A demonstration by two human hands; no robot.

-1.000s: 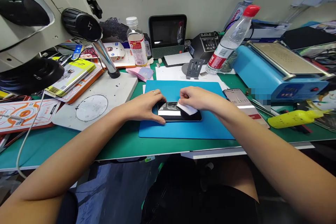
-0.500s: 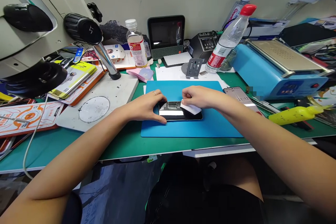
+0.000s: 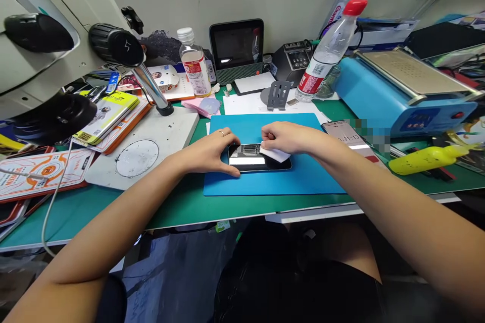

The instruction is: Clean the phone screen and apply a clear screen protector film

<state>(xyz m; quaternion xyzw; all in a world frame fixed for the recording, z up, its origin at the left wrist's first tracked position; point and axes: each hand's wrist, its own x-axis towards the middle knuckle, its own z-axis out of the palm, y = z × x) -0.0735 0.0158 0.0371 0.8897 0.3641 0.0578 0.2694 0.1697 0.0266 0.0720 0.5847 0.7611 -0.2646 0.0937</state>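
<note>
A black phone with a glossy, reflective face lies flat and crosswise on a blue mat. My left hand holds its left end, thumb along the near edge and fingers at the far edge; a ring is on one finger. With curled fingers my right hand grips a white wipe, cloth or paper, which rests on the right part of the phone's face and hides some of it. A second phone with a lit clock screen lies right of the mat, partly behind my right forearm.
A microscope with a pale base stands at the left. Behind the mat are a phone stand, a red-capped bottle and a small display. To the right sit a blue machine and a yellow squeeze bottle.
The camera view has shifted slightly. Both hands keep their grips, with the wipe at nearly the same spot on the phone. The second phone's clock has advanced one second.
</note>
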